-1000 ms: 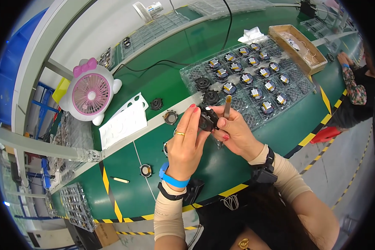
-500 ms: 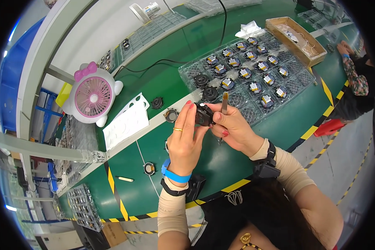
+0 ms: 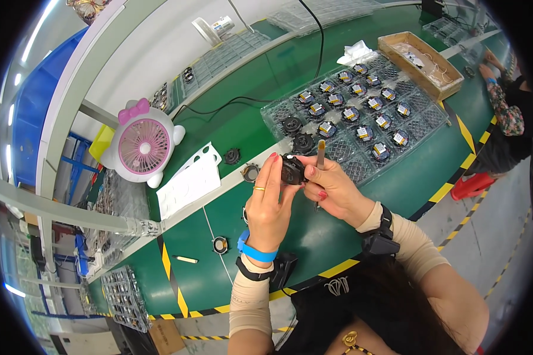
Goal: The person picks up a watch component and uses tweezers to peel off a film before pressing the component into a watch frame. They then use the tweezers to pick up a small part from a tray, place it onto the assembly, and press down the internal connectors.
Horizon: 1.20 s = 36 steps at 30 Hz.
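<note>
Between my two hands, over the green bench, is a round black component (image 3: 292, 170) that looks like a small speaker or motor unit. My left hand (image 3: 267, 207) grips its left side, fingers extended along it and thumb below. My right hand (image 3: 340, 192) pinches the right side with thumb and fingers, and also keeps a slim tool (image 3: 321, 155), like tweezers or a thin stick, upright in its grip. Fingers hide part of the component. Just left of my left fingertips lies a ring-shaped part (image 3: 250, 173), with a black round part (image 3: 233, 156) farther back.
A clear blister tray (image 3: 344, 148) holds several round parts with yellow-and-white labels. Behind it stands a cardboard box (image 3: 397, 52). At left are a pink-and-white fan (image 3: 124, 155), a white die-cut sheet (image 3: 186, 189), a loose ring part (image 3: 220, 245) and a small stick (image 3: 186, 259). Another person's arm (image 3: 503, 103) is at far right.
The whole view has shifted a little, so the bench things sit slightly lower and farther right. Both hands keep their hold, with the component seemingly turned slightly.
</note>
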Each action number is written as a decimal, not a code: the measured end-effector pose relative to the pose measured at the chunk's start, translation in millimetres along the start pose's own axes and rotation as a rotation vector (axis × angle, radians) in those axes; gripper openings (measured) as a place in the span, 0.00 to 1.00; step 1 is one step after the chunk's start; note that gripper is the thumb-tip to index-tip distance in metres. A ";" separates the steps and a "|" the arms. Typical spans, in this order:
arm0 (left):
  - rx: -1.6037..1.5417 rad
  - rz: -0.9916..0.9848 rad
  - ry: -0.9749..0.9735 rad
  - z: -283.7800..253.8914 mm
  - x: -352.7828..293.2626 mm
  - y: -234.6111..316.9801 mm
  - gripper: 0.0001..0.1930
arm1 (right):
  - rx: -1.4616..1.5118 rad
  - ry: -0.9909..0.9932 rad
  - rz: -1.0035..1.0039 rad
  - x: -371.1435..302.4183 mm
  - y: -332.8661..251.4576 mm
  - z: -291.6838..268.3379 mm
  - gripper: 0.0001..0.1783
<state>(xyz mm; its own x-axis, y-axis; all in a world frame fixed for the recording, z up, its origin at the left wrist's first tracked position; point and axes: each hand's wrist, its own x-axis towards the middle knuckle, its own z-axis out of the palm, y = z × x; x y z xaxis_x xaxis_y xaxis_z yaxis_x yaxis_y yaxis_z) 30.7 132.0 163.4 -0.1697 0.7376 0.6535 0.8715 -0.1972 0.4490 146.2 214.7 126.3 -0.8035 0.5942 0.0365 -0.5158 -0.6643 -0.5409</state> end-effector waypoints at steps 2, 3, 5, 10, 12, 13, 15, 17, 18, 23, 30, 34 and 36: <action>0.006 0.008 0.003 -0.1 1.1 -1.3 0.29 | -0.005 -0.002 0.000 1.8 -0.3 -0.2 0.15; 0.009 0.013 0.005 0.0 1.5 -2.0 0.29 | -0.007 -0.002 0.000 2.5 -0.3 -0.4 0.15; 0.004 0.009 0.006 0.3 1.9 -3.5 0.29 | -0.013 0.002 -0.001 3.9 -0.1 -0.8 0.15; -0.023 0.005 0.017 1.7 2.8 -5.2 0.29 | -0.050 0.010 -0.004 5.3 -1.3 -1.5 0.15; -0.031 0.007 0.022 2.1 3.0 -5.0 0.29 | -0.063 0.011 -0.005 5.0 -2.6 0.2 0.15; -0.041 -0.002 0.022 2.1 3.0 -4.8 0.28 | -0.066 0.031 -0.010 4.6 -3.5 3.2 0.15; -0.062 -0.019 0.023 1.8 3.5 -3.6 0.28 | -0.071 0.070 -0.022 3.9 -5.3 7.7 0.15; -0.072 -0.021 0.026 1.7 4.1 -2.6 0.28 | -0.087 0.055 -0.026 4.1 -5.2 4.4 0.15; -0.082 -0.024 0.029 1.8 4.4 -2.3 0.28 | -0.103 0.040 -0.031 4.4 -5.0 2.2 0.15; -0.093 -0.032 0.028 3.3 4.9 -3.9 0.28 | -0.107 0.024 -0.036 3.3 -4.9 1.5 0.15; -0.065 0.001 0.027 3.9 5.2 -4.2 0.26 | -0.144 0.034 -0.044 5.3 -7.8 4.6 0.17; 0.005 0.059 0.053 4.6 6.2 -4.1 0.26 | -0.095 -0.059 -0.035 8.3 -11.5 1.2 0.18; 0.031 0.081 0.063 5.0 5.6 -3.8 0.26 | -0.066 -0.095 -0.036 8.1 -11.2 0.0 0.18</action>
<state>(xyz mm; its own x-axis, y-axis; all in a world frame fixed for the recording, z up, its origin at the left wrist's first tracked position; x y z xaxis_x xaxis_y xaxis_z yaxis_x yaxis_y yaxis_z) 28.7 140.1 162.3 -0.1261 0.6777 0.7244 0.8971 -0.2339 0.3749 145.4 227.0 132.6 -0.8109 0.5694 0.1349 -0.5268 -0.6102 -0.5916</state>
